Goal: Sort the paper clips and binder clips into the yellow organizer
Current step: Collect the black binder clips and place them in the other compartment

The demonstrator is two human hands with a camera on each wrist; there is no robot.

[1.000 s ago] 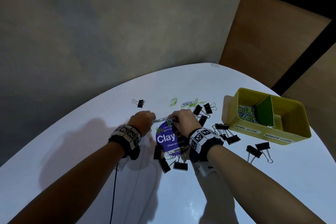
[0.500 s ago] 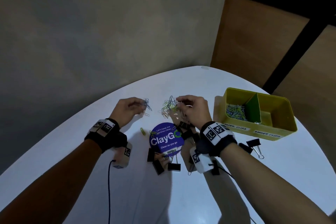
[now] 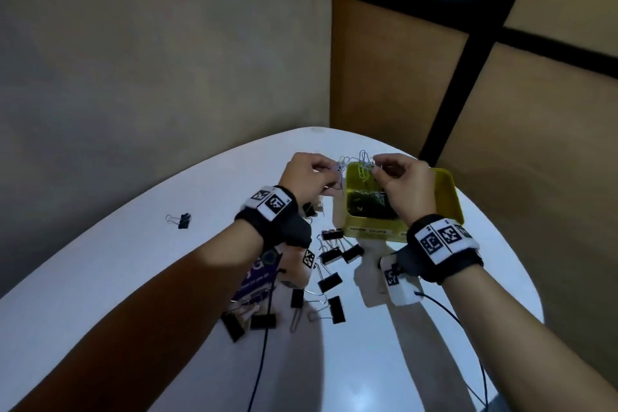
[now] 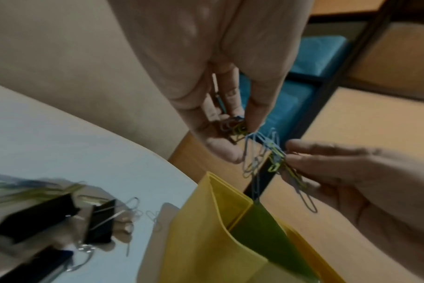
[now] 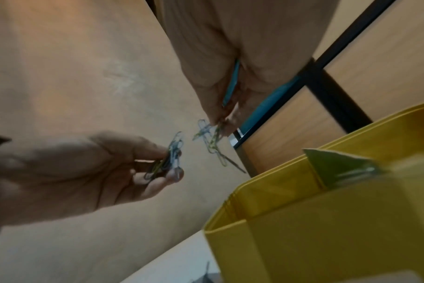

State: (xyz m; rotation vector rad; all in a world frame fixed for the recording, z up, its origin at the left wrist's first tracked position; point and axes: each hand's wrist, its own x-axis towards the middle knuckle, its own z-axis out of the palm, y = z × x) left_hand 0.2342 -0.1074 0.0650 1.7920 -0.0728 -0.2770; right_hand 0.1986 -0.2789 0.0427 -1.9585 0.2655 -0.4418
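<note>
Both hands are raised over the yellow organizer (image 3: 449,189), above its left compartment, which holds paper clips. My left hand (image 3: 329,176) pinches a bunch of blue and green paper clips (image 4: 235,127). My right hand (image 3: 378,168) pinches a second tangle of paper clips (image 4: 276,159), and some dangle toward the green divider (image 4: 266,229). In the right wrist view the left hand's bunch (image 5: 167,162) and the right hand's clips (image 5: 211,137) hang apart, just left of the organizer (image 5: 303,229). Several black binder clips (image 3: 331,254) lie on the white table (image 3: 167,278) below my wrists.
One binder clip (image 3: 182,221) lies alone at the left of the table. A purple round sticker (image 3: 257,278) shows under my left forearm. Cables run from both wristbands toward the table's near edge. A wall and wooden panels stand behind the table.
Both hands have lifted off the table with paper clips and moved right, from beside the purple sticker to above the organizer. The camera view has swung with them.
</note>
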